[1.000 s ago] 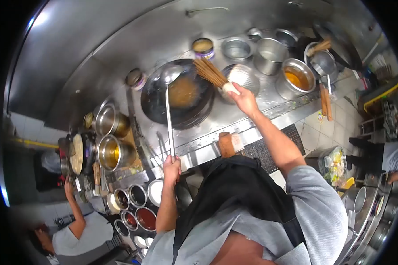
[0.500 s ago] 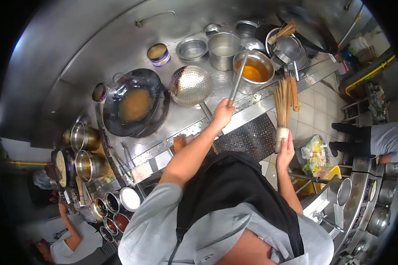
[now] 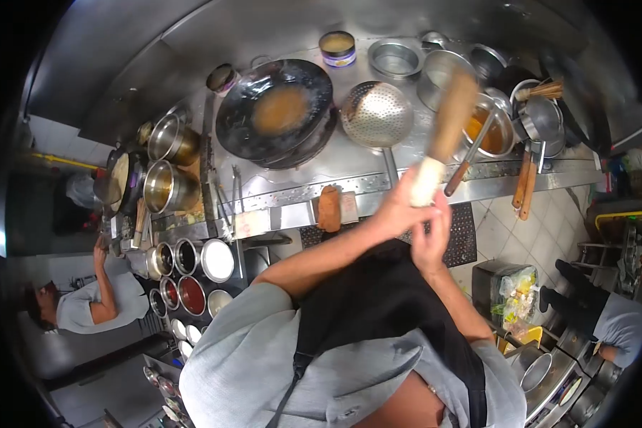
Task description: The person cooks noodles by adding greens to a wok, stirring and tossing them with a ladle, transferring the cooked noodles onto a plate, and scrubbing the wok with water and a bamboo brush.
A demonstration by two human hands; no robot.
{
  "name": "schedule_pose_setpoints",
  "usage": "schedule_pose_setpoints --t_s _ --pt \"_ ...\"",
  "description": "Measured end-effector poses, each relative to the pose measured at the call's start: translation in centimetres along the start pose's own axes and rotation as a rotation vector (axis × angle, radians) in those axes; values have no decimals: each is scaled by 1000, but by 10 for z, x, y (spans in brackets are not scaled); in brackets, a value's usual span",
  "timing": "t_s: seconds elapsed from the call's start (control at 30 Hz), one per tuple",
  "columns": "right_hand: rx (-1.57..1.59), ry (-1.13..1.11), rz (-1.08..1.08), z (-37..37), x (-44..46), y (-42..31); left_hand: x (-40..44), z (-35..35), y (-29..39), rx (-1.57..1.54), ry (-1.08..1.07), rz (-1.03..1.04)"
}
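Note:
A bamboo wok brush is held upright and tilted over the counter, its bristles blurred. My left hand is closed around its pale wrapped handle. Just below the handle's end is my right hand, its fingers apart; whether it touches the handle is unclear. Beside the brush, a ladle leans in a pot of orange liquid, its wooden handle over the counter edge. A round perforated strainer lies left of the brush. Farther left sits a black wok with brownish liquid.
Metal pots and a jar stand along the back. Seasoning containers are at left, near a co-worker. Another person stands at right, past a bin. A perforated black mat covers the floor.
My left hand has let go of the ladle and taken hold of the brush. The brush has moved left and up from my right hand's side. The view has turned, shifting the counter rightward.

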State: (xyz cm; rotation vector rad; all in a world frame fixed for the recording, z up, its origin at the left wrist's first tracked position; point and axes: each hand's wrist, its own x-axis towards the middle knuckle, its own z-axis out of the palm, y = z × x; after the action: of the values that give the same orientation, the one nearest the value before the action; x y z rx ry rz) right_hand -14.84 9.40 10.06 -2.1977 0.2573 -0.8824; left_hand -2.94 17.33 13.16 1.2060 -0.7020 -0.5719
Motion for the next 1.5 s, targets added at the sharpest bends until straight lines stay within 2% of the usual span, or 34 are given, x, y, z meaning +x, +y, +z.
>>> schedule_pose_setpoints --t_s 0.07,0.1,0.2,0.27,0.33,0.4,0.5,0.57,0.6,0.67,0.7,0.8,0.83,0.87,0.97,1.0,1.03,1.07,1.13,1.2,1.23,1.33,1.4,1.47,1.5 --pt "77 -136 -16 29 27 -20 -8 -66 18 316 188 -198" --pt "-39 -172 -20 46 34 -7 -10 -108 24 320 226 -258" --pt "-350 -73 294 111 27 87 -32 -222 54 254 265 -344" --pt "-377 -72 438 125 28 94 -45 -265 99 286 323 -383" --pt "-292 -104 233 152 36 63 -43 -307 128 428 321 -539" --pt "-204 -145 44 187 56 0 -35 -387 85 832 215 -227" --pt "-9 -240 7 251 88 -62 16 -425 74 1267 -84 -470" --pt "17 -361 -57 287 106 -86 68 -444 45 1454 -111 -544" --pt "18 -428 -80 302 111 -95 100 -470 15 1475 24 -575" --pt "-61 -617 -81 331 123 -104 148 -480 5 1400 183 -540" --pt "-96 -721 -77 340 123 -107 154 -476 2 1387 102 -520" --pt "-145 -766 -58 369 132 -99 115 -434 35 1429 -210 -508" --pt "-189 -793 -144 380 130 -89 94 -418 45 1478 -265 -490" --pt "-231 -799 -131 381 131 -92 74 -418 38 1468 -223 -392" --pt "-353 -782 -117 390 127 -95 107 -455 18 1535 -104 -503" --pt "-339 -800 -116 390 125 -94 131 -482 -6 1491 23 -371" --pt "-328 -812 -114 387 127 -93 150 -489 -4 1373 118 -484" --pt "-317 -828 -111 382 128 -92 157 -488 -4 1254 79 -477" --pt "-287 -808 -121 380 125 -91 136 -446 28 1108 1 -697" --pt "-284 -809 -115 380 127 -91 104 -431 49 1292 -292 -560" --pt "-283 -813 -106 379 129 -93 88 -428 58 1386 -346 -429" --pt "-307 -806 -100 380 130 -94 120 -468 21 1486 -271 -535" --pt "-276 -787 -124 379 128 -91 152 -475 10 1443 25 -542" --pt "-270 -778 -136 378 124 -85 155 -479 -14 1348 42 -449" --pt "-271 -774 -140 381 124 -83 145 -463 -1 1309 -35 -534"
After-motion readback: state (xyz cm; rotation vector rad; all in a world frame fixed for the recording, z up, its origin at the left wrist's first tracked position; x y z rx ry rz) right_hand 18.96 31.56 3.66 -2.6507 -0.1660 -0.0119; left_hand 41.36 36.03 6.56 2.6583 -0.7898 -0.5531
